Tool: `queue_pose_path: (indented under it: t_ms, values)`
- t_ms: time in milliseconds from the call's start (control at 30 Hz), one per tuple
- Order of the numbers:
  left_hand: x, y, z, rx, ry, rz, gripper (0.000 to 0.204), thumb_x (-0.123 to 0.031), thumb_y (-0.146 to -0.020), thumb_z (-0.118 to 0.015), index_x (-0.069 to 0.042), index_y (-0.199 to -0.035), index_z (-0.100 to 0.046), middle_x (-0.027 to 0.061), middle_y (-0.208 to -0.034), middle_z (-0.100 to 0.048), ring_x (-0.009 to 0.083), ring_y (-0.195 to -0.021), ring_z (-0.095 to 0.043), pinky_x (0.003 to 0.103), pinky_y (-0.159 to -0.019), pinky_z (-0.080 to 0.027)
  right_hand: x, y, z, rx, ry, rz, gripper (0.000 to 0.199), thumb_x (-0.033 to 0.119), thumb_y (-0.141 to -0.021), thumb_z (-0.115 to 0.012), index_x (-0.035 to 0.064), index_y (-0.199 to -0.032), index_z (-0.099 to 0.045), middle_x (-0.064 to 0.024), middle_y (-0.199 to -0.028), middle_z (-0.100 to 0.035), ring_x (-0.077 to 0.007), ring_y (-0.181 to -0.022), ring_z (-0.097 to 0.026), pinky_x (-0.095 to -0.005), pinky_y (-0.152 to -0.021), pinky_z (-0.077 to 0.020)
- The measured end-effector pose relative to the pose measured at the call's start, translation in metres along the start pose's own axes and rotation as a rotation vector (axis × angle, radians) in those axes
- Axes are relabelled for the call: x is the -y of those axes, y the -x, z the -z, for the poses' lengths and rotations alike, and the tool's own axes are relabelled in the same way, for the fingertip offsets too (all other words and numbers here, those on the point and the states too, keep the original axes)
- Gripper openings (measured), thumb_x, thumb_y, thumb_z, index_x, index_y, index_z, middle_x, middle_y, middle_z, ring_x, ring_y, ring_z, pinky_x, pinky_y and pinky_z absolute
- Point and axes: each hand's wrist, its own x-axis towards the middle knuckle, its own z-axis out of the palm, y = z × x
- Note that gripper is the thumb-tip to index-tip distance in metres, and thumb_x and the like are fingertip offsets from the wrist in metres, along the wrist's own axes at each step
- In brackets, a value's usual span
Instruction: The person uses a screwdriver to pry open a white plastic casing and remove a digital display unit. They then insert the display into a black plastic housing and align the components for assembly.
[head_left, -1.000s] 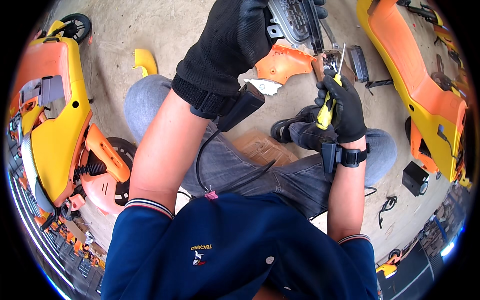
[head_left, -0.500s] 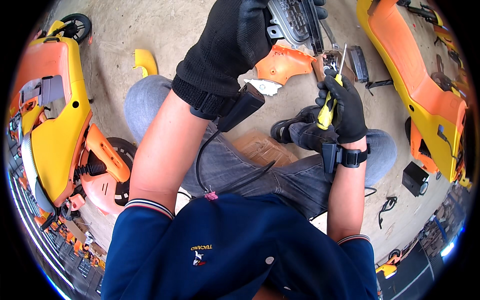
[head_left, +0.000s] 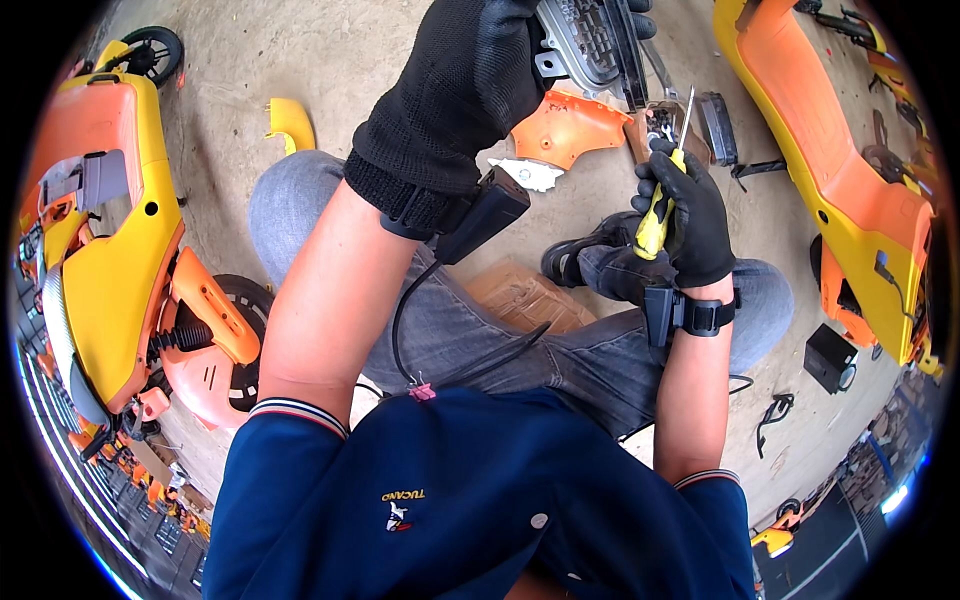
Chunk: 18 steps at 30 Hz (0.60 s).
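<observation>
My left hand (head_left: 465, 80), in a black knitted glove, is raised at the top of the view. It grips a grey ribbed housing with a black rim (head_left: 585, 50), perhaps a lamp or controller unit; a small metal tab with a hole sticks out on its left side. The housing's upper part runs out of the picture. Lower and to the right, my right hand (head_left: 692, 215), also gloved, is closed around the yellow handle of a screwdriver (head_left: 655, 222). The blade points upward, and its tip is apart from the housing.
Beyond my legs lie an orange plastic panel (head_left: 570, 128), a white piece (head_left: 530, 174) and a dark rectangular part (head_left: 717, 128). Yellow-and-orange scooters stand at left (head_left: 120, 250) and right (head_left: 840, 150). Flattened cardboard (head_left: 525, 298) lies between my legs; a black box (head_left: 830, 357) sits at right.
</observation>
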Motion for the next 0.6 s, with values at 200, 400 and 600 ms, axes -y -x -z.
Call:
queue_pose_path:
  t_ms: [200,400,600]
  values:
    - [0.0002,0.0002,0.0001,0.005,0.011,0.000,0.044,-0.026,-0.108,-0.048,0.000,-0.144,-0.045,0.0286,-0.133,-0.060,0.0382,-0.120,-0.064,0.052,-0.101,-0.055,0.0006,0.0005,-0.0009,-0.006,0.002,0.006,0.033,0.022,-0.099,-0.068,0.0042,-0.125,-0.062,-0.0034,-0.094,-0.065,-0.0120,-0.081,-0.064,-0.0277,-0.071,-0.0569]
    - [0.0003,0.0001,0.0001,-0.010,0.017,0.011,0.046,-0.027,-0.108,-0.049,0.000,-0.144,-0.045,0.0281,-0.133,-0.060,0.0382,-0.120,-0.064,0.053,-0.101,-0.055,0.0012,0.0009,-0.0008,-0.004,-0.005,-0.004,0.033,0.022,-0.098,-0.068,0.0043,-0.126,-0.062,-0.0034,-0.094,-0.065,-0.0120,-0.081,-0.064,-0.0276,-0.071,-0.0566]
    - [0.0004,0.0003,0.0009,-0.005,0.004,0.007,0.046,-0.027,-0.108,-0.050,0.000,-0.144,-0.045,0.0279,-0.133,-0.060,0.0382,-0.120,-0.064,0.053,-0.101,-0.055,0.0008,0.0010,-0.0009,-0.003,-0.009,0.002,0.033,0.022,-0.098,-0.068,0.0043,-0.125,-0.062,-0.0033,-0.094,-0.065,-0.0121,-0.080,-0.064,-0.0276,-0.071,-0.0566]
